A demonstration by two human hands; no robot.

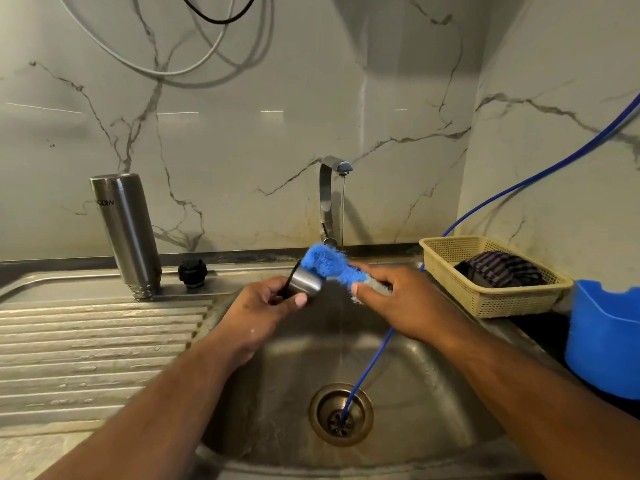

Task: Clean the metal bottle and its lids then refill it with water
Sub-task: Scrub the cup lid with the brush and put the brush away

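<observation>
Sink [284, 393] and ribbed draining surface [97, 341] fill most of my feed, with a thin blue tube [367, 368] running down into the drain [341, 414]. At the right edge I see a blue tub [606, 341], and beside it a yellow mesh basket [460, 282] holding a dark striped cloth [502, 268]. The metal bottle [128, 233] stands mouth down at the back of the draining surface, well left of the basin and untouched by either hand. The tap [326, 199] at the back wall lets a thin stream fall into the sink. Both hands are over the basin, close together. The right hand [391, 299] has its fingers curled around the handle of a brush [329, 263] with a fluffy blue head. The left hand [263, 306] grips a small steel cap [306, 282], thumb on its side, and the brush head rests against the top of that cap. A black strap hangs beside the cap, against the fingers. Smallest of all, a black lid [192, 273] sits on the sink ledge just right of the bottle.
</observation>
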